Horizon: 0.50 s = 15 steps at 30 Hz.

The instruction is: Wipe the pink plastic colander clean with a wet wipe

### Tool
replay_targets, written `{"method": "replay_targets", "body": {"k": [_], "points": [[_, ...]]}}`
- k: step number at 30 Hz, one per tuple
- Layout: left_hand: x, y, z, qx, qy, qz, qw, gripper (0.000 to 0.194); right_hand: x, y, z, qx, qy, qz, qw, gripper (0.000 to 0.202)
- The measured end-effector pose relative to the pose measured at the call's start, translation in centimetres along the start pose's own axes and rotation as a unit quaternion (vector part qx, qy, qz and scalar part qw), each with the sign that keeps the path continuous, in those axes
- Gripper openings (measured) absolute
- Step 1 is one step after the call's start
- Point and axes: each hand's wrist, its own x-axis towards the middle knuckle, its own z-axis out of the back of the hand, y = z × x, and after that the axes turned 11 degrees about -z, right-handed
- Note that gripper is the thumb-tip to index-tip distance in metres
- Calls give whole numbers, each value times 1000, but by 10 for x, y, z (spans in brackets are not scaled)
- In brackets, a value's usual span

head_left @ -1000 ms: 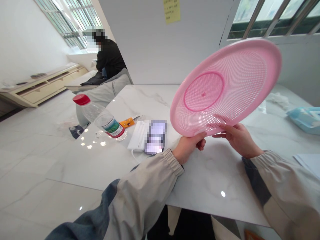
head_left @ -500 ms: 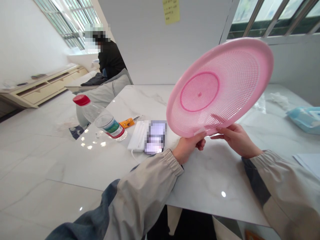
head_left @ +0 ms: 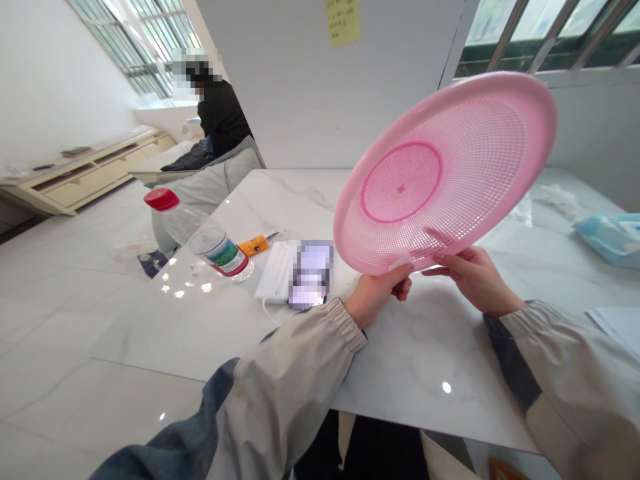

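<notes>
A round pink plastic mesh basket (head_left: 480, 153) is held up tilted above the table, its hollow inside facing me. My left hand (head_left: 379, 293) is closed on its lower rim, thumb on the near side. Just to the right, my right hand (head_left: 475, 277) pinches the same rim between thumb and fingers, some of which show through the mesh behind. A small whitish patch (head_left: 400, 262) lies at the rim by my left thumb; I cannot make out what it is.
On the marble-patterned table (head_left: 400, 373) stand a red-capped clear bottle (head_left: 225, 257), a phone (head_left: 311, 273), a white box-like device (head_left: 276, 273) with a cable and an orange item (head_left: 255, 245). A blue soft pack (head_left: 613, 237) lies right. A person (head_left: 223, 120) sits beyond.
The basket's upper right edge has swung slightly up and to the right, turning a little more toward me. Both hands keep their grip at nearly the same spot.
</notes>
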Motion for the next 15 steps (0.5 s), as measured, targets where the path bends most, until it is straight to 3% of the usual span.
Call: {"method": "replay_targets", "body": {"k": [15], "points": [[0,0,0,0,-10,7,1000,42,2,-2,1,10,-30,15,999,50]]}}
